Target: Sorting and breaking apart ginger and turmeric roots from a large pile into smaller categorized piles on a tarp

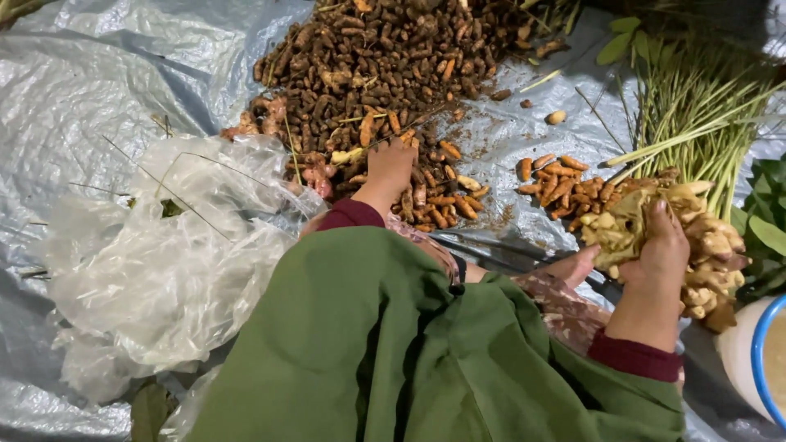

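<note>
Brown pile: roots [385,57] heaped at 12 o'clock on grey tarp [82,90].
Left hand: [390,168] palm down on pile's near edge; fingers buried, grip unclear.
Right hand: [659,254] clenched around pale root clump [696,237] at 3 o'clock, long axis running 10 to 4.
Orange roots: [557,180] just beside clump, nearer right hand.
Hidden: clump's underside; bucket [757,360] cut off by the frame.

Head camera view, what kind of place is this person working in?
Probably a farm or harvest sorting spot on the ground: a silver tarp carries a big pile of brown rhizomes, green stalks lie beside it, and the right hand grips a root clump.
</note>
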